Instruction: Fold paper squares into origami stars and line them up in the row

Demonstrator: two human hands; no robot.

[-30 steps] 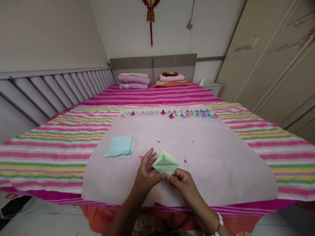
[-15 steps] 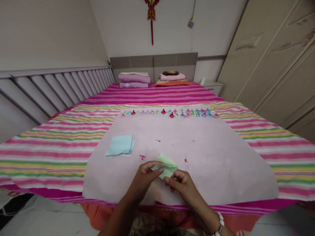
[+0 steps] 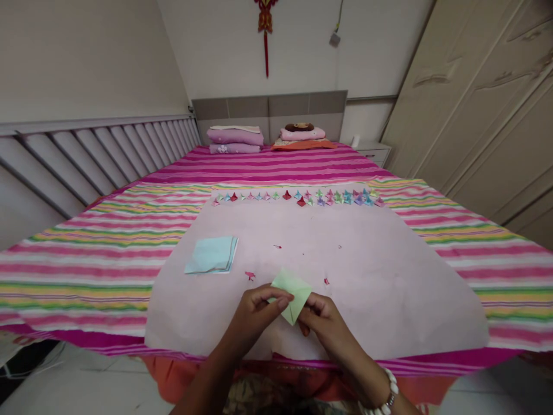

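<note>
A light green sheet of origami paper point(image 3: 294, 286) is held up between my two hands, its diamond shape facing me with a crease near the lower corner. My left hand point(image 3: 262, 308) pinches it from the left, thumb and forefinger meeting over its front. On the right edge, my right hand point(image 3: 320, 316) grips the same paper, some of its fingers hidden behind the sheet. A white beaded bracelet point(image 3: 386, 397) circles my right wrist. Left of the hands lies a stack of light blue paper point(image 3: 211, 255).
Small folded paper pieces point(image 3: 301, 202) in several colours line the far edge of the pale sheet point(image 3: 389, 276). Red scraps point(image 3: 250, 276) lie near my hands. Striped bedding point(image 3: 86, 253) surrounds the sheet; folded quilts point(image 3: 235, 137) are stacked by the headboard.
The green paper has turned from a folded, tilted shape to a flatter diamond facing me. My left fingers have shifted right across it, and my right hand has moved its grip along the edge.
</note>
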